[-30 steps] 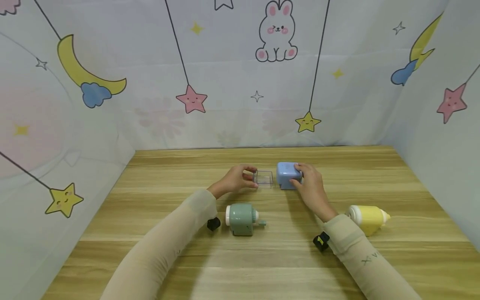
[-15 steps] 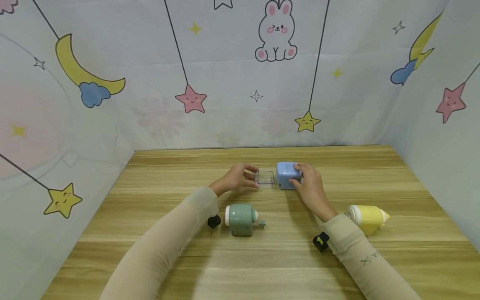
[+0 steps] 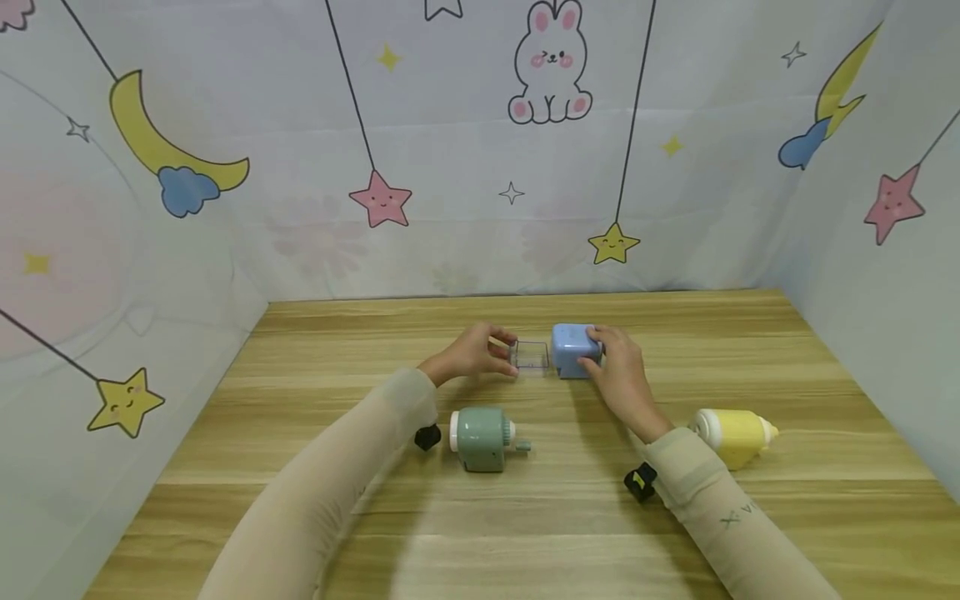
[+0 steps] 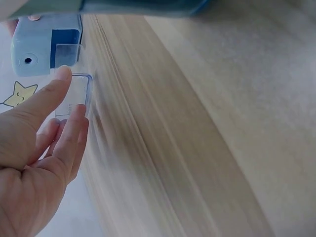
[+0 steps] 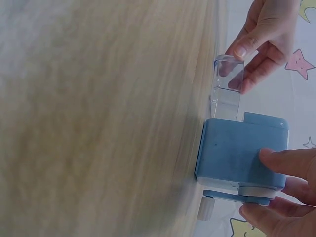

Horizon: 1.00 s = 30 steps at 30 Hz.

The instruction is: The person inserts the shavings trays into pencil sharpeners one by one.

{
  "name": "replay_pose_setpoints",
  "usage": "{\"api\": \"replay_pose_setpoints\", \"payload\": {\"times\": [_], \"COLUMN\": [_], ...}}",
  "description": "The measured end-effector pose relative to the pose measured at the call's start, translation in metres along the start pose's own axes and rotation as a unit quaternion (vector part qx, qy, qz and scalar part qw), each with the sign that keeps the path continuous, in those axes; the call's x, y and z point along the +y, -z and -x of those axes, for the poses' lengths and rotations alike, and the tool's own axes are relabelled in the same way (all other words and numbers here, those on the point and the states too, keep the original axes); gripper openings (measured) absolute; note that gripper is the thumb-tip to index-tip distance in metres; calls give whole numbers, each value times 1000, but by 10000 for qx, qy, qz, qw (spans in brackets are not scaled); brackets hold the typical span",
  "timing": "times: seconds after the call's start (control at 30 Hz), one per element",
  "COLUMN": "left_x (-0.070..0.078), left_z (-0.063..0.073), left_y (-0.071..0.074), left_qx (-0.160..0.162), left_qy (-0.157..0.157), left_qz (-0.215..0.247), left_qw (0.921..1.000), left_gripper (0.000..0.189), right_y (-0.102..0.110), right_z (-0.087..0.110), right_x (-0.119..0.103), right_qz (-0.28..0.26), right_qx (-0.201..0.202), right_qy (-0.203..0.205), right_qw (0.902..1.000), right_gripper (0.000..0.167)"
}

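Note:
My left hand (image 3: 474,352) pinches a clear plastic shavings drawer (image 3: 532,354) by its left end, thumb on one side and fingers on the other. Just to the right stands a blue pencil sharpener (image 3: 572,350), held by my right hand (image 3: 624,375) from its right side. A small gap separates the two in the head view. In the left wrist view, the clear drawer (image 4: 79,91) lines up with the sharpener's open slot (image 4: 64,37). The right wrist view shows the sharpener's crank (image 5: 234,197) near my right fingers and its base on the table.
A green crank sharpener (image 3: 482,437) lies nearer, below my left hand. Further right, beside my right sleeve, is a yellow sharpener (image 3: 735,437). Black wrist cameras show at the left cuff (image 3: 427,437) and right cuff (image 3: 641,482). A printed cloth (image 3: 450,150) walls the wooden table's back.
The left hand and the clear drawer have shifted slightly right, closer to the blue sharpener. The right hand and the sharpener stay where they were.

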<state>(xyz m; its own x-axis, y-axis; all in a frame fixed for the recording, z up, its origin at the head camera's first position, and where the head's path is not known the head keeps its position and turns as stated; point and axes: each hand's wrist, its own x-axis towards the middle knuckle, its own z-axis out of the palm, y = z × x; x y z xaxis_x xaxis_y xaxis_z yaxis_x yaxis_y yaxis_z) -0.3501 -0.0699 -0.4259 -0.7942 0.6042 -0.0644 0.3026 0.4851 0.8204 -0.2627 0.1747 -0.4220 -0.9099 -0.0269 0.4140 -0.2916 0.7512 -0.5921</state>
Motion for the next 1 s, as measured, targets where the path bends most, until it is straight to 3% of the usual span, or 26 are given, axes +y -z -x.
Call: {"api": "replay_pose_setpoints", "payload": {"times": [0.37, 1.0], "left_x": [3, 10], "left_z": [-7, -12], "left_y": [2, 6], "left_qx": [-128, -353], "left_qy": [-23, 170], "left_qz": [-352, -373], "left_qw": [9993, 9985], "left_gripper": [60, 60], "right_y": [0, -1], "right_z": [0, 0], "right_x": [1, 3], "right_qz": [-75, -146], "right_qx": [48, 56], "right_qy": [24, 40], "right_qw": [10000, 9999], "right_gripper": [48, 49]}}
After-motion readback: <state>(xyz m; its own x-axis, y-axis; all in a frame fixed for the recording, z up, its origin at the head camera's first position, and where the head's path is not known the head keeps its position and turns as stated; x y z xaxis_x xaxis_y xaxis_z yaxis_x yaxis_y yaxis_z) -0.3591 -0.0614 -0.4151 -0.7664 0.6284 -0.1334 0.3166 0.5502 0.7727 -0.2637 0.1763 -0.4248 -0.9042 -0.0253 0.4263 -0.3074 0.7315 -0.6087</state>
